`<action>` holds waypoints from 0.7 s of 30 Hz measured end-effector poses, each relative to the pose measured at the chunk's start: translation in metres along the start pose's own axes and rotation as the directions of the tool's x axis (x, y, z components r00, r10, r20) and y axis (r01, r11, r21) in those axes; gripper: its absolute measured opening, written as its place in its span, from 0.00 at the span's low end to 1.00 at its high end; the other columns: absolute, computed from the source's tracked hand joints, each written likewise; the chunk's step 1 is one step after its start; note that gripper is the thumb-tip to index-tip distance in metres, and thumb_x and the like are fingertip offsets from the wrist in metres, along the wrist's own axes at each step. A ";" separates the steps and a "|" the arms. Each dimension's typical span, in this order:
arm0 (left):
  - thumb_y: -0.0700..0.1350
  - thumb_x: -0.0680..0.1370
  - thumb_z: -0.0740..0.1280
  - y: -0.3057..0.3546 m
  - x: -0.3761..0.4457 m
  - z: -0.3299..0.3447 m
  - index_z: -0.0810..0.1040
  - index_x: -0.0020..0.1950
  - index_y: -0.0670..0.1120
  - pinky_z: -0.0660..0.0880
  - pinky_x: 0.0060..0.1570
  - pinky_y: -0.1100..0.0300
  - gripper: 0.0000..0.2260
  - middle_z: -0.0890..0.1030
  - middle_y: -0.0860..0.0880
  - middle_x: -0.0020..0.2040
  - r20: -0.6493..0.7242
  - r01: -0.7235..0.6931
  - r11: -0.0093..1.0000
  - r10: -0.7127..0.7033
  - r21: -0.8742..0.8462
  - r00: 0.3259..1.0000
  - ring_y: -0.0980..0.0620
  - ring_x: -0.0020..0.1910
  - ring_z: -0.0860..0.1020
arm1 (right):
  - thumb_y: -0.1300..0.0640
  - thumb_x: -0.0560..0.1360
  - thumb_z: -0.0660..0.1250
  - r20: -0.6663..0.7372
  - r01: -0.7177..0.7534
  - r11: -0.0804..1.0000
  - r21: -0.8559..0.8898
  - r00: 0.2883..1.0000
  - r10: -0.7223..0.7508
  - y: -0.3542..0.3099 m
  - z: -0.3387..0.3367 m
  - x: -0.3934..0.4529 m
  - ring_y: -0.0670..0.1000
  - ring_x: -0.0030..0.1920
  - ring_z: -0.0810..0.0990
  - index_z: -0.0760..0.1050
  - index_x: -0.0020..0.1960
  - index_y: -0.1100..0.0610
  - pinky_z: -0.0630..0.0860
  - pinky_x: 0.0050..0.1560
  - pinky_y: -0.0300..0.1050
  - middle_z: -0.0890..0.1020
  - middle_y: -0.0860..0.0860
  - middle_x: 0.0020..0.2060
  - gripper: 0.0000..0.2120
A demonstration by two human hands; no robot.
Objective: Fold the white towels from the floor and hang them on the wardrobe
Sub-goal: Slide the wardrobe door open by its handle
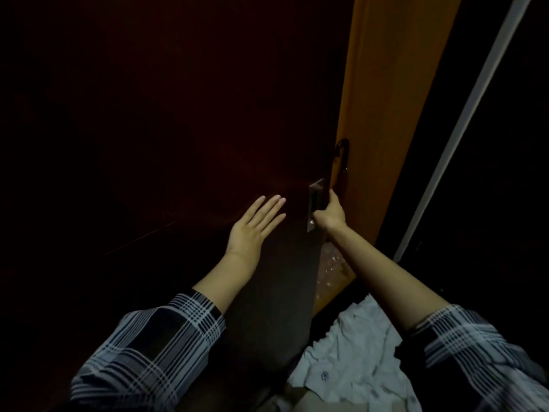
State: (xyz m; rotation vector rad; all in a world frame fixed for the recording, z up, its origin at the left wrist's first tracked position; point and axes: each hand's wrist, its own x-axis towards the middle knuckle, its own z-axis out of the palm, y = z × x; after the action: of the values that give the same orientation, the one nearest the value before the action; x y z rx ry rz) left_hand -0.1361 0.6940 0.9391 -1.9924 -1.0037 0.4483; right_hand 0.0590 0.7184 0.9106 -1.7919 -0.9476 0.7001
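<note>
A dark brown wardrobe door (178,129) fills the left and middle of the view. My left hand (255,226) lies flat on its face, fingers straight. My right hand (329,214) grips the door's right edge beside a metal lock plate (315,200), fingers curled round the edge and out of sight. Crumpled white towels (356,358) lie on the floor at the lower right, under my right forearm.
An orange inner panel of the wardrobe (392,99) shows through the gap right of the door, with a dark hook (342,148) on it. Clear plastic wrapping (332,269) sits low inside. A pale strip (469,108) runs diagonally at the far right. The room is dim.
</note>
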 end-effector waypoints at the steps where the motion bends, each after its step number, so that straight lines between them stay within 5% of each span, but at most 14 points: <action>1: 0.58 0.80 0.56 0.000 -0.001 0.001 0.26 0.70 0.41 0.23 0.59 0.38 0.41 0.20 0.31 0.62 0.005 -0.001 1.000 0.001 -0.001 1.000 0.34 0.60 0.20 | 0.69 0.74 0.65 -0.013 -0.003 1.000 0.018 1.000 0.003 0.002 0.000 0.001 0.59 0.71 0.67 0.54 0.77 0.54 0.71 0.65 0.57 0.66 0.57 0.72 0.36; 21: 0.58 0.83 0.46 -0.011 -0.028 0.010 0.26 0.70 0.41 0.25 0.61 0.41 0.33 0.20 0.33 0.61 -0.078 0.025 0.998 -0.020 0.056 0.997 0.37 0.60 0.20 | 0.75 0.72 0.63 -0.118 -0.026 0.997 0.068 0.992 0.034 0.003 0.011 0.003 0.55 0.61 0.74 0.65 0.66 0.58 0.78 0.56 0.50 0.73 0.56 0.60 0.26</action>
State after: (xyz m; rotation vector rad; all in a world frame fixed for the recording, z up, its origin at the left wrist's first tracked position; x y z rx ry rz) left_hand -0.1651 0.6812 0.9407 -1.9308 -0.9542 0.3809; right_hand 0.0523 0.7255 0.9038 -1.7724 -0.8105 0.6285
